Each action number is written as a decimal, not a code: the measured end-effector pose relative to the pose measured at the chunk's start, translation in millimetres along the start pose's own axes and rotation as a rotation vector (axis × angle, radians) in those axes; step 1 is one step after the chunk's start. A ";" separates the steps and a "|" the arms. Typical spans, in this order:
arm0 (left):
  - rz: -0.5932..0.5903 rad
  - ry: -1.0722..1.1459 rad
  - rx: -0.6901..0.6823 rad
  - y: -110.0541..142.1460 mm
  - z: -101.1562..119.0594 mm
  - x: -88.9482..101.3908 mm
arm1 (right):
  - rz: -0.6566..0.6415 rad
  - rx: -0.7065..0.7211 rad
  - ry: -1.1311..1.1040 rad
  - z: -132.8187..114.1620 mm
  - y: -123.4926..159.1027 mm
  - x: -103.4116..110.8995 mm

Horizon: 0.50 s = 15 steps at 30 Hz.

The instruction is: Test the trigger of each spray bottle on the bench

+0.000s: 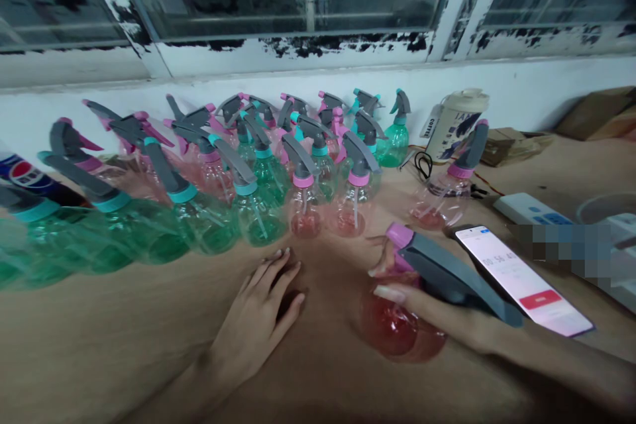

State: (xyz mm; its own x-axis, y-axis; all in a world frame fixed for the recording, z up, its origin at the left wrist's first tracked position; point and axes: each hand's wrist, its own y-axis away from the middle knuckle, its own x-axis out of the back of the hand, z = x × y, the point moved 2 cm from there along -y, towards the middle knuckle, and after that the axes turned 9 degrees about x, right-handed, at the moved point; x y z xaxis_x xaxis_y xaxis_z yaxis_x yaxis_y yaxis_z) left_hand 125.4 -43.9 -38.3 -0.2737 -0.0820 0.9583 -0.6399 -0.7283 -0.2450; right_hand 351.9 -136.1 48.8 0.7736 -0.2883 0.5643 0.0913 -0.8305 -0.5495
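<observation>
My right hand (422,308) is wrapped round the neck of a spray bottle (397,338) with a clear pink body and a grey and pink trigger head. The bottle is at the table's near right, its spray head pointing up and left. Flat on the wooden table lies my left hand (261,311), fingers apart, holding nothing. Just beyond its fingertips stand a green spray bottle (259,215) and a pink spray bottle (305,212). Another pink spray bottle (442,195) stands apart on the right, beyond the held one.
Several green and pink spray bottles (206,218) crowd the table's left and back. A phone (524,278) showing a timer lies at right, near a white power strip (534,212). A coffee cup (454,122), brown cardboard (517,146) and a Pepsi bottle (34,175) stand or lie around the edges.
</observation>
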 end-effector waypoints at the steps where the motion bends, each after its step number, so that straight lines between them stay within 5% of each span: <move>1: 0.001 0.003 0.002 -0.1 0.1 0.0 | 0.012 -0.015 -0.038 0.3 -0.5 1.0; 15: -0.005 0.003 0.012 0.1 0.7 0.7 | 0.013 -0.052 -0.040 6.2 0.9 -1.1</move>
State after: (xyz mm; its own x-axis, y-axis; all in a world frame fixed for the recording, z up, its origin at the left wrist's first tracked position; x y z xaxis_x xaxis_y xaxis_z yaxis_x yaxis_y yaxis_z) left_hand 125.7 -44.5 -37.6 -0.2730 -0.0764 0.9590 -0.6323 -0.7371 -0.2387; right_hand 355.0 -133.6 43.8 0.7989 -0.2810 0.5318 0.0492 -0.8506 -0.5234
